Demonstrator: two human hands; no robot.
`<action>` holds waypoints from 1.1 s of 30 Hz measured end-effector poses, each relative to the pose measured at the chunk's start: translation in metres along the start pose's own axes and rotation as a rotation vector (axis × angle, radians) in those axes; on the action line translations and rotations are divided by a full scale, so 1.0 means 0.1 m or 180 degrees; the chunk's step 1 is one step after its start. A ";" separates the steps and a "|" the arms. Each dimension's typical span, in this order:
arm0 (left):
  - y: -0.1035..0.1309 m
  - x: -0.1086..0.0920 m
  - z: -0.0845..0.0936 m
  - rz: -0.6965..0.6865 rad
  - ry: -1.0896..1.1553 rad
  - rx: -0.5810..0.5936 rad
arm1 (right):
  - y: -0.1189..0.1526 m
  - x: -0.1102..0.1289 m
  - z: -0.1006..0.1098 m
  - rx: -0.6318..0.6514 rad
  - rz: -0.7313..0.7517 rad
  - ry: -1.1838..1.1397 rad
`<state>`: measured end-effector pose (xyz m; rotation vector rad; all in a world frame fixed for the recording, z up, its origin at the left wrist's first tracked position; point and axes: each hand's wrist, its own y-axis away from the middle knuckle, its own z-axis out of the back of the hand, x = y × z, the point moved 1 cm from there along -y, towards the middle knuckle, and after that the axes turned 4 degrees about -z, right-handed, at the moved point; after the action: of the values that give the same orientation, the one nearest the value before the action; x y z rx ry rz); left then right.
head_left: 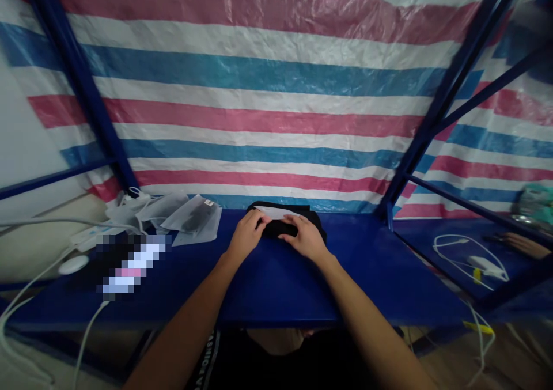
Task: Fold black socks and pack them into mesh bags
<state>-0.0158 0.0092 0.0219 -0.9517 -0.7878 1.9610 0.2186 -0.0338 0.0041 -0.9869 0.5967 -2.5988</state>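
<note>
A folded black cloth item (317, 220) lies near the back edge of the blue tabletop (280, 289). Over its top is a thin white sheet (276, 212); whether it is paper or plastic I cannot tell. My left hand (248, 231) pinches the left end of this sheet, thumb and fingers closed. At the other end, my right hand (307, 237) has its fingertips on the sheet's right side, its thumb bent in toward the black cloth. Both wrists rest low, close to the tabletop.
Left of my hands lie several translucent plastic bags (194, 220), one with something dark inside. A pixelated lit screen (133, 269) with a white cable is nearer me. Blue metal posts (417, 131) frame the table before a striped plastic sheet (268, 102). A white charger (486, 266) lies far right.
</note>
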 end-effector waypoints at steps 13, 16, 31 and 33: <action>0.04 -0.03 0.09 -0.0321 -0.0285 0.0293 | 0.00 -0.37 0.19 -0.0436 -0.0290 0.0557; 0.07 -0.01 0.01 -0.0263 -0.0301 0.0539 | 0.01 -0.29 0.16 -0.0262 -0.0161 0.0536; 0.15 0.13 -0.09 0.0377 -0.0570 0.0443 | 0.00 -0.24 0.13 -0.0123 -0.0104 0.0322; 0.17 0.16 -0.10 0.0295 -0.0600 0.0524 | 0.00 -0.24 0.14 -0.0102 -0.0152 0.0204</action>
<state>-0.0200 0.0166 -0.0017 -0.7252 -0.6831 2.1830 0.2449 -0.0280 -0.0001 -0.9416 0.6401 -2.6797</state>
